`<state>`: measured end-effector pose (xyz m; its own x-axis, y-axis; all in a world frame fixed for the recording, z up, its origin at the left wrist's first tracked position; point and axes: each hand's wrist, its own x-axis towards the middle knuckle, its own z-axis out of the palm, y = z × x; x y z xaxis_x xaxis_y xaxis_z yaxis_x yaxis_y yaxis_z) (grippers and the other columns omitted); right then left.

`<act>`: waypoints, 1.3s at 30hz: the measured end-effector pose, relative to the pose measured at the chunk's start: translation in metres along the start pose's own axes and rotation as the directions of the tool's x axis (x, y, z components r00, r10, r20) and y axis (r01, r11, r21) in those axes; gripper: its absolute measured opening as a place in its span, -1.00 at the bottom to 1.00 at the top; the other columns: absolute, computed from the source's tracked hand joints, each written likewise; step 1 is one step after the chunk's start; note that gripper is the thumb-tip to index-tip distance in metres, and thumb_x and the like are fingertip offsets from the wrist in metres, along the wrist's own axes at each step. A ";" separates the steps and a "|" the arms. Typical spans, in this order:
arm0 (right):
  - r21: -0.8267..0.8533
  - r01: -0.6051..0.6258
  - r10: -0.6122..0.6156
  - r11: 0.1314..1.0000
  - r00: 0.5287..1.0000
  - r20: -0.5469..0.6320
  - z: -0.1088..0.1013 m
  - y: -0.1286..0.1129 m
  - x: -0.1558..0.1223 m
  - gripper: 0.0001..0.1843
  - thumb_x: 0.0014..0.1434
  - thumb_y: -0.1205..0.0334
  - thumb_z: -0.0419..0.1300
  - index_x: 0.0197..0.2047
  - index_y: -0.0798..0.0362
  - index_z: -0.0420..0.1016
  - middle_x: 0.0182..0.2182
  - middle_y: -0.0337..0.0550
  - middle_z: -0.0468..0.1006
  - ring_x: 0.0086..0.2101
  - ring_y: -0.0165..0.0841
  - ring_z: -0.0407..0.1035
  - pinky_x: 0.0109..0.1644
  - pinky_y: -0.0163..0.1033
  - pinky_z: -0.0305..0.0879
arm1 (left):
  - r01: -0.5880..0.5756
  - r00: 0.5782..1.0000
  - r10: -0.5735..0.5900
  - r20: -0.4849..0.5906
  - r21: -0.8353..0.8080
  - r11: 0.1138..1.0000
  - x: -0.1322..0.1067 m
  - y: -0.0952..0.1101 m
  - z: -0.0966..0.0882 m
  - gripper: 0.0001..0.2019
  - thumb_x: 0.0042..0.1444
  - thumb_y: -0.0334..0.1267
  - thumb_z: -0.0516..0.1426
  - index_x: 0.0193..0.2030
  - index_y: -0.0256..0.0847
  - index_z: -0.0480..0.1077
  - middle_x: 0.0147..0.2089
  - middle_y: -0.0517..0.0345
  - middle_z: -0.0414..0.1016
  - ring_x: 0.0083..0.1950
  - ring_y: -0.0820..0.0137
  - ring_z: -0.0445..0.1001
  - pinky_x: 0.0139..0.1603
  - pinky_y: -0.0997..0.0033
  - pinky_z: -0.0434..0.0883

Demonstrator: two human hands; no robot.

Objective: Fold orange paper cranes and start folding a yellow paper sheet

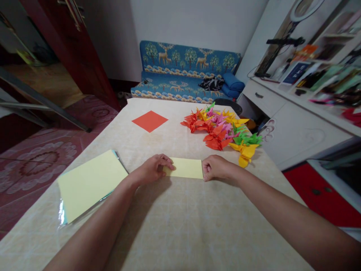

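A pale yellow strip of folded paper [186,168] lies flat on the table between my two hands. My left hand [154,168] holds its left end, with the thumb and fingers resting over the paper. At the opposite end, my right hand [214,168] is closed with its fingertips pinching the short right edge. Farther off, a red paper square [150,121] lies flat, turned cornerwise. To the left of my left forearm is a stack of pale yellow sheets [93,184], partly in a clear plastic sleeve.
Several folded paper cranes [217,137] in red, yellow, pink and green are heaped at the table's far right. A cream cloth covers the table [194,226]. Beyond its far edge stands a blue patterned sofa [175,84]; a white cabinet [299,128] is at the right.
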<state>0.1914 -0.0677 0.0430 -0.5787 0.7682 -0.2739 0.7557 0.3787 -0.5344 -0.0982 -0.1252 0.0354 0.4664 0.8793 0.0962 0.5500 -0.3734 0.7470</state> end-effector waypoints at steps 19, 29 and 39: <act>-0.263 0.045 -0.156 0.964 0.894 -0.419 0.079 -0.075 -0.044 -0.39 0.18 0.24 0.02 0.29 0.16 0.10 0.29 0.05 0.09 0.27 -0.17 -0.06 0.32 0.03 -0.10 | 0.022 0.999 -0.022 -0.035 0.020 1.000 -0.002 -0.002 0.002 -0.53 -0.23 -0.63 0.07 -0.19 -0.17 0.55 -0.06 0.09 0.44 -0.08 0.37 0.40 -0.04 0.39 0.38; -0.292 0.127 -0.275 0.948 0.788 -0.550 0.117 -0.056 -0.030 -0.34 0.24 0.19 -0.06 0.37 0.09 -0.10 0.32 0.00 -0.01 0.30 -0.15 -0.21 0.33 0.09 -0.20 | -0.240 0.939 0.291 -0.184 0.257 0.936 -0.001 0.063 0.065 -0.45 0.16 -0.14 0.06 0.28 -0.26 0.15 0.30 -0.16 0.16 0.28 0.15 0.18 0.24 0.12 0.20; -0.221 0.187 -0.287 0.957 0.718 -0.634 0.131 -0.044 -0.019 -0.25 0.15 0.25 0.00 0.38 -0.05 -0.17 0.34 -0.13 -0.07 0.31 -0.08 -0.24 0.30 0.18 -0.25 | -0.190 0.982 0.188 0.032 0.264 0.946 0.008 0.056 0.085 -0.19 0.15 0.19 -0.11 0.39 -0.30 -0.22 0.43 -0.14 -0.27 0.43 0.18 -0.36 0.38 0.06 -0.15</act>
<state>0.1288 -0.1667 -0.0328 -0.4378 0.7699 0.4643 0.6826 0.6207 -0.3857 -0.0044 -0.1641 0.0218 0.5837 0.7834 0.2136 0.6145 -0.5981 0.5144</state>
